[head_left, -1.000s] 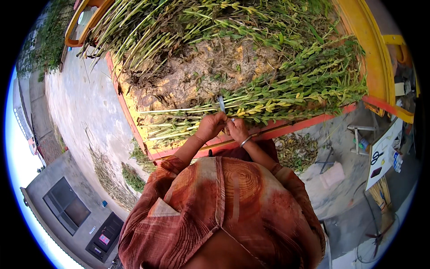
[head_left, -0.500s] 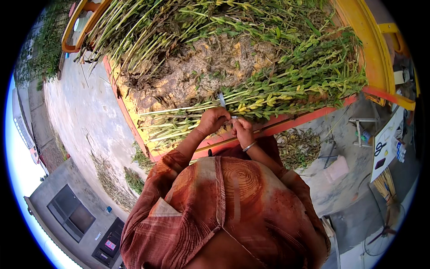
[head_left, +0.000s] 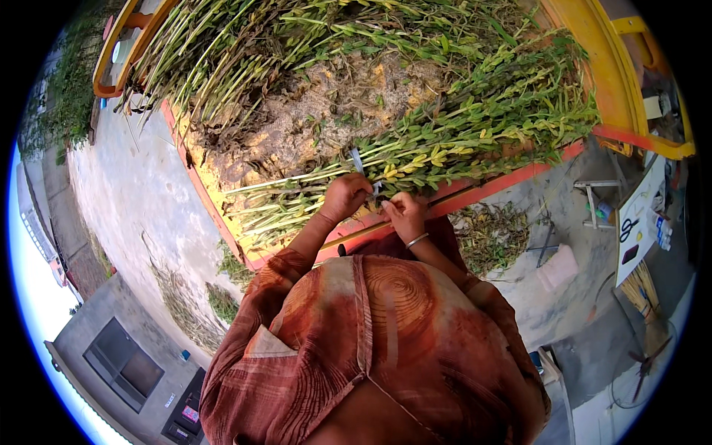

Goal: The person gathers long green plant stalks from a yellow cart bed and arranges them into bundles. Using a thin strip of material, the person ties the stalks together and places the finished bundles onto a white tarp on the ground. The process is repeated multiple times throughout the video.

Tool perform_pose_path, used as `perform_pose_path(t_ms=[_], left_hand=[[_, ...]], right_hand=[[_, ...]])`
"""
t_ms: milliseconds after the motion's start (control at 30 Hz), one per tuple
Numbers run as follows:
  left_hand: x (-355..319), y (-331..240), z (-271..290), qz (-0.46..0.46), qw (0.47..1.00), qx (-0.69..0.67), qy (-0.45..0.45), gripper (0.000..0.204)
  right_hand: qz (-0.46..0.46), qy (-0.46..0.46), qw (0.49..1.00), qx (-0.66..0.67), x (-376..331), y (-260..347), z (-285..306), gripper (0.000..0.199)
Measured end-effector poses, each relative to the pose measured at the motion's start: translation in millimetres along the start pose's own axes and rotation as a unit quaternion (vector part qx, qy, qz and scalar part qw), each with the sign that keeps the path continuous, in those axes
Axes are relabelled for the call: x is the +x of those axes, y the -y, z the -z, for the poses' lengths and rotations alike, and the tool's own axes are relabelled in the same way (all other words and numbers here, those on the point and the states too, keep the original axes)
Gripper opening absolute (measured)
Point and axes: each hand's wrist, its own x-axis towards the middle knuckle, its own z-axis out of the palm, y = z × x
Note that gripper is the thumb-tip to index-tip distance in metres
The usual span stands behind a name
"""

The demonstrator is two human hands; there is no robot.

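Observation:
A bundle of cut green stalks with pods lies along the near side of a yellow, red-edged surface, its bare stem ends to the left. Around the bundle passes a pale strip, its far part standing out above the stalks. My left hand is closed on the strip at the bundle's near side. Close by on the right, my right hand, a bracelet at its wrist, pinches the strip's other end with thumb and fingers. A short pale piece of the strip shows between the two hands; my fingers partly hide it.
More stalks heap across the far side, with brown crumbled debris in the middle. A red rim edges the near side. Yellow rails stand right. On the floor lie loose plants; a white board with scissors stands further right.
My hands have come slightly apart, the right one shifting a little right and nearer. A pale bit of strip now shows between them. The whole view has shifted slightly.

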Motion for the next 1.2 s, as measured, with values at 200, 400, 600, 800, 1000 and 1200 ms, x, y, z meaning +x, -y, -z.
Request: perform_pose_path(t_ms=[200, 400, 600, 800, 1000, 1200], left_hand=[[-3, 3, -10, -0.015, 0.999, 0.031, -0.032, 0.017], [-13, -6, -23, 0.03, 0.989, 0.038, -0.14, 0.018], [-3, -10, -18, 0.03, 0.966, 0.017, -0.256, 0.018], [35, -21, 10, 0.002, 0.947, 0.086, -0.31, 0.02], [17, 9, -25, 0.091, 0.953, 0.094, -0.274, 0.02], [34, 13, -37, 0.143, 0.952, 0.102, -0.25, 0.024]], right_hand=[[0.161, -0.056, 0.97, -0.172, 20, -6, -31, 0.022], [0.259, -0.064, 0.952, -0.152, 18, 6, -21, 0.008], [0.292, -0.044, 0.953, -0.074, 37, 39, -30, 0.005], [0.15, 0.041, 0.979, 0.135, 57, 45, -40, 0.005], [0.251, 0.036, 0.966, -0.056, 59, -14, -43, 0.007], [0.218, 0.099, 0.967, -0.085, 79, -28, -32, 0.009]])
